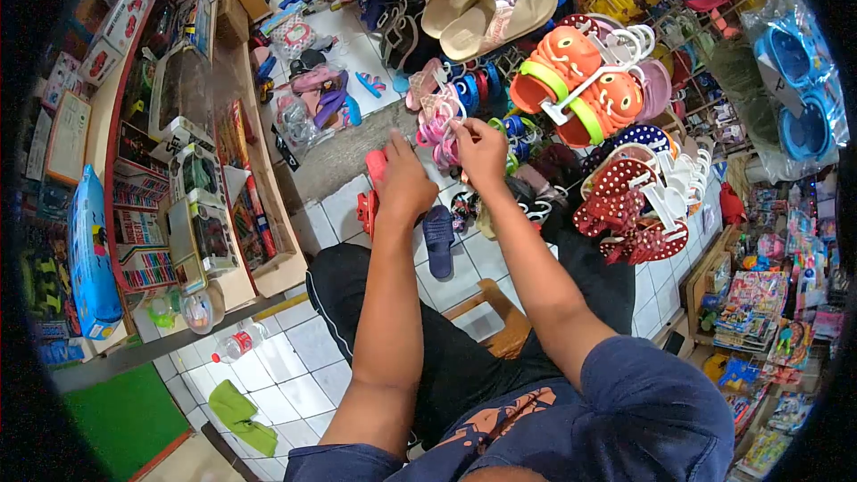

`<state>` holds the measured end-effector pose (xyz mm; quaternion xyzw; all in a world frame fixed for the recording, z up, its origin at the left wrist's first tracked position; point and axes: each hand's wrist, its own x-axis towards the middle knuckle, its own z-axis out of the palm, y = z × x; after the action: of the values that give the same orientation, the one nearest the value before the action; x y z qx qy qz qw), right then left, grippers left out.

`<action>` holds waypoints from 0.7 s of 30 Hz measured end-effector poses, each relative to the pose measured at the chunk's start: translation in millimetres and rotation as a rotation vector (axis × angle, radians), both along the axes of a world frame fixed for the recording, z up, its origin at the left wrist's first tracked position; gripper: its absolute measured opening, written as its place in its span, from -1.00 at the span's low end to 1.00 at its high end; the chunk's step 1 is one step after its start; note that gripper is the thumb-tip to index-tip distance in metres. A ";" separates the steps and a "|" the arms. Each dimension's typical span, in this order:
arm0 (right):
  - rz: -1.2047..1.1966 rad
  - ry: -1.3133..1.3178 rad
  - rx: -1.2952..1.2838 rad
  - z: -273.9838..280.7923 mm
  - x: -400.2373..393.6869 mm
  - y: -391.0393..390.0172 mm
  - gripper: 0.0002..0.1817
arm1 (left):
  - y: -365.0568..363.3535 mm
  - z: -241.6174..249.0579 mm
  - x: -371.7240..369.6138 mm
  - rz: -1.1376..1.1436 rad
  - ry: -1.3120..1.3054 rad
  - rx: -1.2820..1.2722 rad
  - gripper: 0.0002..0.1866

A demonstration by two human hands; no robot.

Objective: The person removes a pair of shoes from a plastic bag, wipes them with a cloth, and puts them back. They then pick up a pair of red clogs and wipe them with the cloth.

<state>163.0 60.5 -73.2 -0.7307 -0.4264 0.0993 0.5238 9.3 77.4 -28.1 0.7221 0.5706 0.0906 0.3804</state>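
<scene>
My left hand (406,180) is over a coral-red sandal (376,166), its fingers closed along one side; the thumb's grip is mostly hidden. Just below, a red sandal (366,212) shows beside my wrist. With finger and thumb pinched together, my right hand (482,156) is at a pair of pink sandals (437,125) on a white plastic hanger; the exact grip point is partly hidden. Beneath my hands, a navy slipper (438,243) lies on the tiles.
Orange character clogs (571,76), beige slides (500,9) and red polka-dot sandals (620,201) hang at the right. Loose sandals and plastic bags (308,103) lie ahead. A toy shelf (192,170) stands left. A bottle (239,343) and green cloth (239,415) are on the floor.
</scene>
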 end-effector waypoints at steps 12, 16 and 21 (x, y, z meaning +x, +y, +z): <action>-0.233 0.160 0.453 175.2 -24.7 -77.0 -0.77 | 3.6 17.0 21.6 0.243 -0.655 0.619 -0.48; -0.356 -0.034 0.522 213.3 -8.4 -80.0 -0.74 | 2.5 6.1 27.4 0.108 -0.638 0.600 -0.51; -0.485 -0.127 0.527 221.4 21.2 -63.3 -0.70 | -1.5 -1.1 34.0 0.040 -0.636 0.513 -0.48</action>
<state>184.2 -2.7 148.2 -0.6552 -0.2832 -0.1868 0.6750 43.4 75.9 -29.2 0.7181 0.3974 0.4564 0.3436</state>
